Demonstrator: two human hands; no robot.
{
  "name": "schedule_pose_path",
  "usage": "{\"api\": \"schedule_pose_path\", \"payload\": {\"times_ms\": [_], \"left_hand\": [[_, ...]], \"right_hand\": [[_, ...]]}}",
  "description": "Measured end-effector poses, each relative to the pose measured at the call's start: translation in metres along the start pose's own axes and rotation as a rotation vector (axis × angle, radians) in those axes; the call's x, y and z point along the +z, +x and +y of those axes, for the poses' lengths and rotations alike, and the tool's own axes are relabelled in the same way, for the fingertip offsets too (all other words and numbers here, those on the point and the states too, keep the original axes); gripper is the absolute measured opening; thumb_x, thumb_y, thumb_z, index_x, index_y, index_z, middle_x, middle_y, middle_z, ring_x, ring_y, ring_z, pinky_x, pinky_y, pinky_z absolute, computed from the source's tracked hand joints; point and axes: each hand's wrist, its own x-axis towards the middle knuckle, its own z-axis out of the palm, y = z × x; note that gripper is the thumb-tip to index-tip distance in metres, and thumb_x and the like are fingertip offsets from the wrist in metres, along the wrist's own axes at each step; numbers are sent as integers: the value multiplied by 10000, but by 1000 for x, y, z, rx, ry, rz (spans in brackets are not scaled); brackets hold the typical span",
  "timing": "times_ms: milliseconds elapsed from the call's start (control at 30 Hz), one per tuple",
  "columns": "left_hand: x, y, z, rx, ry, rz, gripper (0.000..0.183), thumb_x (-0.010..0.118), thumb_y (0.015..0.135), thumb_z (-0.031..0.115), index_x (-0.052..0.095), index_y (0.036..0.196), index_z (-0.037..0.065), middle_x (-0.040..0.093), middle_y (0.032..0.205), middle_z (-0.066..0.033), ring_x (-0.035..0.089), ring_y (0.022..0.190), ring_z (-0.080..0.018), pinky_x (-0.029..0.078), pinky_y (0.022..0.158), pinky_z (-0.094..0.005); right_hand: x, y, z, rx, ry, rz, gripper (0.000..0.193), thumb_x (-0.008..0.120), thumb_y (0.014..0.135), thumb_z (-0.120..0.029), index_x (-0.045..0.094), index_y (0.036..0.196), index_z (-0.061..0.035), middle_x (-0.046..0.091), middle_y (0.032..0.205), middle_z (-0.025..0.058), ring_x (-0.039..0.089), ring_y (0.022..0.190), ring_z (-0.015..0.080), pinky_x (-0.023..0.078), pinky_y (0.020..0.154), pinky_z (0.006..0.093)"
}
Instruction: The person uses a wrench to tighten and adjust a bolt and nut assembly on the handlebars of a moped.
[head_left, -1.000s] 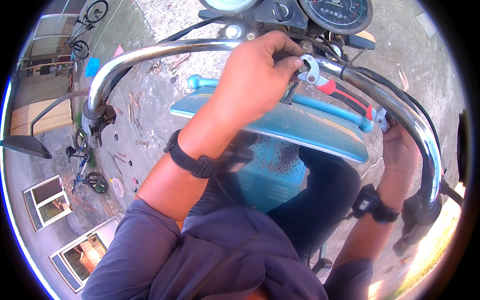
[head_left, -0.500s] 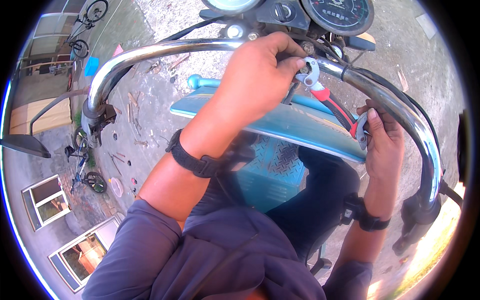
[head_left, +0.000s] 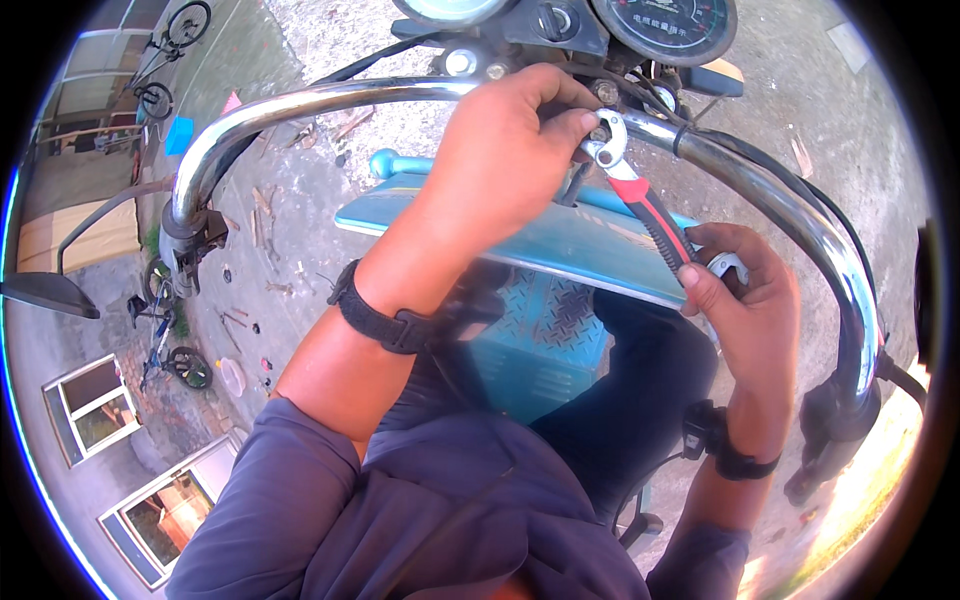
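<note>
A wrench (head_left: 650, 210) with silver hooked jaws and a red-and-black handle slants below the chrome handlebar (head_left: 330, 93). My right hand (head_left: 745, 285) is closed round its lower end, the thumb on the grip and a second silver jaw showing between the fingers. The upper jaw sits around a bolt or nut beneath the handlebar clamp (head_left: 606, 92). My left hand (head_left: 515, 140) reaches over the bar's middle, thumb and forefinger bent together at the clamp. The thumb tip touches the upper jaw; what lies between those fingers is hidden.
Round gauges (head_left: 668, 25) and a key switch (head_left: 556, 20) stand beyond the bar. Black cables (head_left: 780, 175) run along its right side. A blue front panel (head_left: 590, 245) lies below, and a mirror (head_left: 50, 292) juts out left. Bicycles (head_left: 165, 335) stand on the ground at left.
The wrench's handle has swung down and left, its upper jaw staying at the clamp. My right hand has moved left with it, its thumb now on the grip. My left hand holds its place.
</note>
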Motion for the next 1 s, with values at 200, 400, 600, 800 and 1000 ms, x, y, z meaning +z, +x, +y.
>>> {"api": "schedule_pose_path", "payload": {"times_ms": [200,400,600,800,1000], "left_hand": [[0,-3,5,-32,0,-13,179,684,940,113,689,1060,-20,696,839,-40,636,726,-89,514,667,-232],[11,-24,-1,-173,-233,12,324,680,964,184,615,1182,-47,701,926,-95,664,775,-115,541,679,-265],[28,-52,6,-381,-366,-222,315,629,1003,246,582,1089,-53,678,973,-115,681,831,-159,585,734,-312],[39,-50,2,-466,-564,-258,272,555,1040,228,579,1071,-41,670,947,-93,674,831,-146,587,747,-315],[48,-52,-7,-430,-597,-195,303,560,1016,202,522,1080,-92,682,957,-183,698,791,-213,572,649,-354]], "right_hand": [[25,-16,6,76,43,-17,305,762,890,-91,661,1136,58,695,898,100,679,707,123,530,605,255],[41,-17,0,78,-37,-19,281,742,883,-83,637,1117,31,699,892,142,705,716,156,539,587,269],[40,-16,-1,32,-157,-26,273,726,882,-105,634,1112,11,705,900,152,710,715,195,542,637,322],[35,-4,-13,-428,-726,211,326,711,870,-156,654,1173,-50,689,947,139,686,835,301,528,730,400],[66,31,-40,-543,-944,240,404,718,876,-196,663,1265,-98,661,1046,101,690,885,317,569,747,403]]}}
